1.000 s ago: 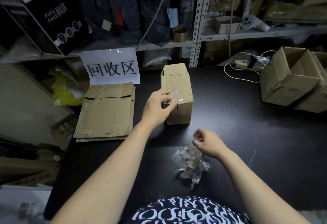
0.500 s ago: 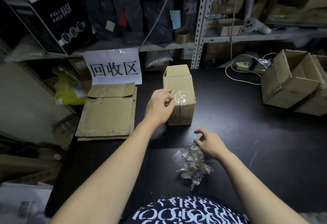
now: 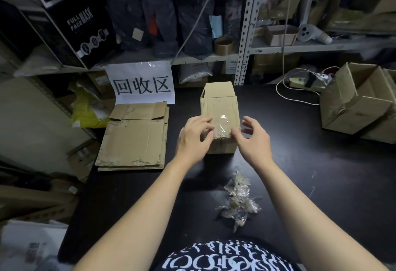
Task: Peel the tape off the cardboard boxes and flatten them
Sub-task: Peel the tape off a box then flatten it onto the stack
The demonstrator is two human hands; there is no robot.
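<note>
A: How do the 2 hands sit?
B: Left hand [image 3: 194, 140] clasps the cardboard box [image 3: 219, 103] at its near left corner, fingertips at the clear tape [image 3: 222, 125] on top. Right hand [image 3: 254, 141] is spread beside the box, holding nothing.
A: Where's the box?
B: Mid-desk [image 3: 300, 163]. The left palm hides that corner, and I cannot tell if the right thumb touches.

The cardboard box [image 3: 218, 105] is plain tan, with a clear, glossy tape strip [image 3: 222, 124] on top. The table [image 3: 310, 174] is black. The flattened cardboard stack [image 3: 132, 140] is tan. The sign [image 3: 141, 82] is white with black characters. The shirt [image 3: 225, 258] is black, patterned with white lettering. The crumpled tape pile [image 3: 236, 200] is clear with tan flecks.
</note>
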